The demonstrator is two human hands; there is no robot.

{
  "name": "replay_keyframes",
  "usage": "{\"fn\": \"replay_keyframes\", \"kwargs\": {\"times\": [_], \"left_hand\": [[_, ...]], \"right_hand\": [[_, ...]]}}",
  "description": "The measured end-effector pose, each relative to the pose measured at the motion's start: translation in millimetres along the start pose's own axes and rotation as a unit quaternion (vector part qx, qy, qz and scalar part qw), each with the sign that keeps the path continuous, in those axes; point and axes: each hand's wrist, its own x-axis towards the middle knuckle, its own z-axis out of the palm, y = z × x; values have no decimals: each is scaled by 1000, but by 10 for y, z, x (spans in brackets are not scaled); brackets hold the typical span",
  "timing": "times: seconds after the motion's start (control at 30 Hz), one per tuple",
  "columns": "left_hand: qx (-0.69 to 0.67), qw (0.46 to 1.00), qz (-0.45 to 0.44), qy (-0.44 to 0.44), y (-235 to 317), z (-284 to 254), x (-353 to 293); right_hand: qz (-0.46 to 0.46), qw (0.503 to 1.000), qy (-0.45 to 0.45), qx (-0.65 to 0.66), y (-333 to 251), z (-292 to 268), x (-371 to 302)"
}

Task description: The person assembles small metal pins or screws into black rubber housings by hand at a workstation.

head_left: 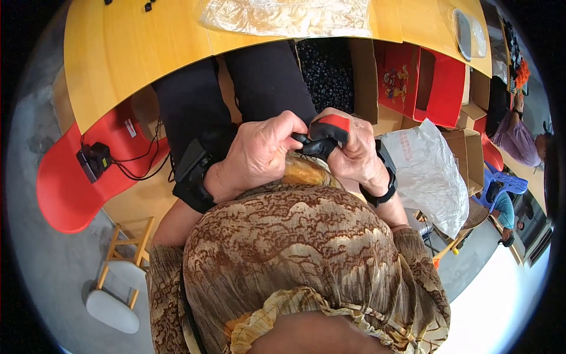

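Both hands meet over my lap, close in front of my patterned top. My left hand (258,148) is closed in a pinch on a small black part (299,138), its thumb and forefinger pointing right. My right hand (357,152) is closed around a black-and-red hand tool (331,127), whose red strip shows over the fingers. The tool's dark end touches or nearly touches the small part; its exact kind cannot be made out. Black bands circle both wrists.
A yellow wooden table (141,47) spans the far side, carrying a clear plastic bag (283,17). Under it, a cardboard box (364,74) holds many small black parts. Red boxes (439,88) and a white sack (424,171) stand right; a red stool (65,177) with cables is left.
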Motion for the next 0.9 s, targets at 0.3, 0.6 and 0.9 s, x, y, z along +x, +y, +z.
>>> {"fn": "replay_keyframes", "kwargs": {"times": [0.3, 0.6, 0.9], "left_hand": [[-119, 989, -67, 52, 17, 125, -43], [-191, 977, 27, 91, -26, 80, 2], [-35, 965, 223, 133, -47, 93, 67]], "right_hand": [[115, 986, 62, 107, 47, 173, -127], [142, 815, 51, 560, 70, 273, -192], [175, 842, 9, 511, -132, 316, -170]]}}
